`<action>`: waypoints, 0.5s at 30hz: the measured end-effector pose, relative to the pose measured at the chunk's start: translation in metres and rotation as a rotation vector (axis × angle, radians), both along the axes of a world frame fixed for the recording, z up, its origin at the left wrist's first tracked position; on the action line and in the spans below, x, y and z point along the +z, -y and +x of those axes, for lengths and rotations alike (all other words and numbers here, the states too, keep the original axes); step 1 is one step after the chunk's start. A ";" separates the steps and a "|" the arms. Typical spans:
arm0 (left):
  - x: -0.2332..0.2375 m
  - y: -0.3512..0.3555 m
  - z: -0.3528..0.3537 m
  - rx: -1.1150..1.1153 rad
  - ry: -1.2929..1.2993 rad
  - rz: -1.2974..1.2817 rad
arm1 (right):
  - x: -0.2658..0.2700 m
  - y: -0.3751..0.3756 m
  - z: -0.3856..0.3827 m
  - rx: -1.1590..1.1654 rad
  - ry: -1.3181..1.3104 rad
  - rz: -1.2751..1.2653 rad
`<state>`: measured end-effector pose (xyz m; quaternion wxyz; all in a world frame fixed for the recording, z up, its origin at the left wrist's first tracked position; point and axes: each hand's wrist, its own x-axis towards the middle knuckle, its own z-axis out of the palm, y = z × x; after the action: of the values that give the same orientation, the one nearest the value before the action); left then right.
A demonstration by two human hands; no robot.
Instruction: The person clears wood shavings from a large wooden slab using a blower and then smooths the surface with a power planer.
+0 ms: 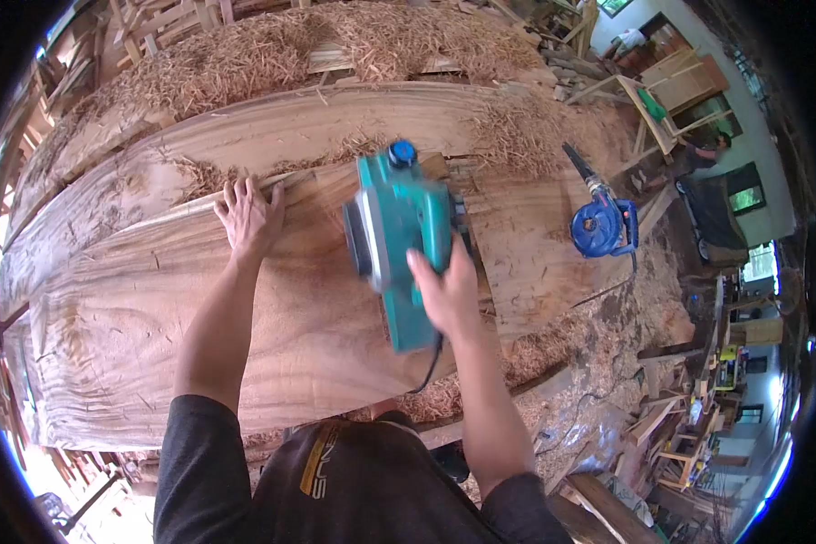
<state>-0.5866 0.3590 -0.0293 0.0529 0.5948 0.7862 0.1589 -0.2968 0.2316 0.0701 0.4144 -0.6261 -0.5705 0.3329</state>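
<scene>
My right hand [447, 288] is wrapped round the rear handle of a teal electric planer [408, 236], which has a blue knob at its front. The planer looks slightly smeared by motion and overlaps the right end of a wide wooden slab [172, 335]. Its black cord trails down toward my body. On the slab's far edge rests my left hand [249, 216], fingers spread and holding nothing. Wavy grain shows across the slab's pale brown face.
Behind lies another broad board [335, 118] strewn with curly wood shavings [254, 63]. A blue electric blower [598, 227] sits on wood at the right. Farther off are a wooden frame [648, 113], a crouching person [703, 154] and a shavings-covered floor [562, 417].
</scene>
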 end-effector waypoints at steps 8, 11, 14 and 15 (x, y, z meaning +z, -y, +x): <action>-0.009 -0.004 0.000 0.031 -0.029 0.062 | 0.018 0.220 0.026 -0.107 0.181 -0.368; -0.010 -0.002 0.003 0.030 -0.009 0.031 | 0.021 0.221 0.023 -0.131 0.139 -0.416; -0.014 -0.005 -0.002 0.020 -0.001 0.046 | 0.015 0.173 0.008 -0.098 0.149 -0.258; -0.015 -0.004 -0.001 0.016 0.005 0.051 | 0.014 0.152 0.003 -0.090 0.160 -0.165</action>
<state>-0.5875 0.3625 -0.0445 0.0382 0.5893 0.7865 0.1807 -0.2935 0.0800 0.0838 0.3291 -0.7075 -0.5440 0.3086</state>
